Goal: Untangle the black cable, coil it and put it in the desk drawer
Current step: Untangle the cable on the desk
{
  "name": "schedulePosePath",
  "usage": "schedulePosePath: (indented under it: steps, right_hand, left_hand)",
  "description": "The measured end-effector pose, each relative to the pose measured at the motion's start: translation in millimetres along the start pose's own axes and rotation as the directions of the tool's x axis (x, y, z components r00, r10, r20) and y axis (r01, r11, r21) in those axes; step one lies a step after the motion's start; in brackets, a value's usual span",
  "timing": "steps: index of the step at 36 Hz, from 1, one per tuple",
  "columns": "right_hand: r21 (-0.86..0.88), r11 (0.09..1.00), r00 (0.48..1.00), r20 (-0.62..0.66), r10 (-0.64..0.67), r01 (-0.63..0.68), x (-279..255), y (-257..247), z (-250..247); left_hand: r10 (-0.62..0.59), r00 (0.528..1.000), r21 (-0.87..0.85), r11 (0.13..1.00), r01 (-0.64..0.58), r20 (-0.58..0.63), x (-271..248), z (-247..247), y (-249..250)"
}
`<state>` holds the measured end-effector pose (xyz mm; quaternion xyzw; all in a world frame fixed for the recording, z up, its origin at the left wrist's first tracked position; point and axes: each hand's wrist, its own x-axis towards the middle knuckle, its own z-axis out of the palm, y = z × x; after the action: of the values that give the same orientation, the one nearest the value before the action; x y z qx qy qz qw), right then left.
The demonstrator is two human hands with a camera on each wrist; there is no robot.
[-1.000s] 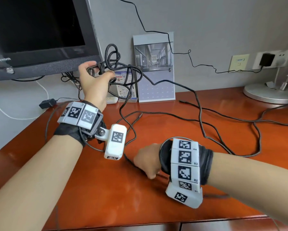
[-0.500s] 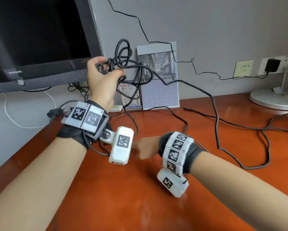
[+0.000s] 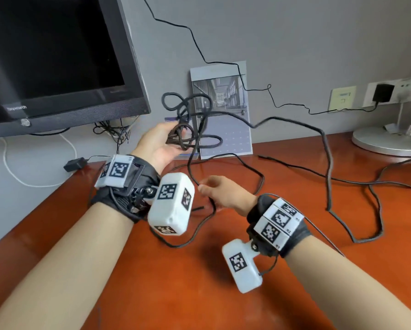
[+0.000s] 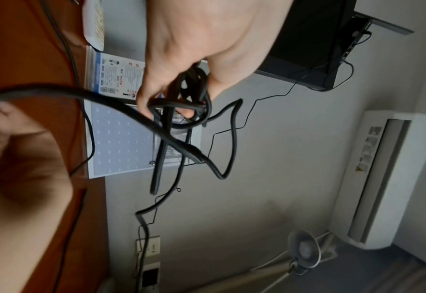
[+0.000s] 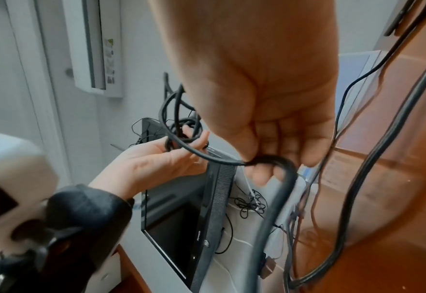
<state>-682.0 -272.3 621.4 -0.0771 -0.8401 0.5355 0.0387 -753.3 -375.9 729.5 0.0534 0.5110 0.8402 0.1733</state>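
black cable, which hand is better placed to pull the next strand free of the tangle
Likely the right hand: it pinches a single strand of the black cable below the tangle, while the left hand holds the knotted loops up.

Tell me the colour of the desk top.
Glossy reddish-brown wood, the desk top shows best in the head view.

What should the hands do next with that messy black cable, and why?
Probably the right hand should draw its pinched strand gently away from the knot. The left hand holds a bunch of tangled loops of the black cable up off the desk, and the strand runs straight down from that bunch, so a slow pull may slip one loop free.
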Motion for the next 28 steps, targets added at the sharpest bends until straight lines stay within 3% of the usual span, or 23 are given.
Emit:
schedulePosePath:
  steps: [3,6,10,15,18,25,28]
  right_hand:
    - [-0.022,0.997,0.997,0.005,-0.075,0.075,0.7,-1.9,2.9]
    - [-0.130,0.987,0.989,-0.104,-0.110,0.096,0.6,5.3,-1.2]
    - [-0.101,0.994,0.986,-0.158,-0.057,0.041,1.8,16.7,-12.2]
    - [-0.040,0.998,0.991,-0.122,-0.059,0.055,-2.4,12.9,-23.8]
    - [0.025,0.994,0.988,-0.117,-0.103,0.107,-3.7,10.1,-28.5]
    - [0.187,0.963,0.942,-0.310,-0.127,0.192,-2.2,33.2,-37.3]
    - [0.283,0.942,0.903,-0.427,-0.045,0.181,10.7,44.2,-39.7]
  left_hand:
    - [-0.075,0.997,0.044,0.996,0.077,-0.030,2.5,-7.4,-3.0]
    - [-0.131,0.990,0.017,0.991,0.132,-0.048,4.7,-17.2,-7.8]
    - [-0.112,0.989,0.029,0.993,0.115,-0.095,14.5,-30.3,-16.6]
    - [0.033,0.991,0.059,0.998,-0.025,-0.129,18.9,-30.5,-36.0]
    - [0.163,0.977,0.181,0.974,-0.137,-0.136,19.9,-33.8,-49.6]
    - [0.369,0.925,0.439,0.849,-0.295,-0.091,25.8,-52.9,-71.3]
    - [0.422,0.900,0.461,0.824,-0.328,-0.113,29.6,-57.5,-74.3]
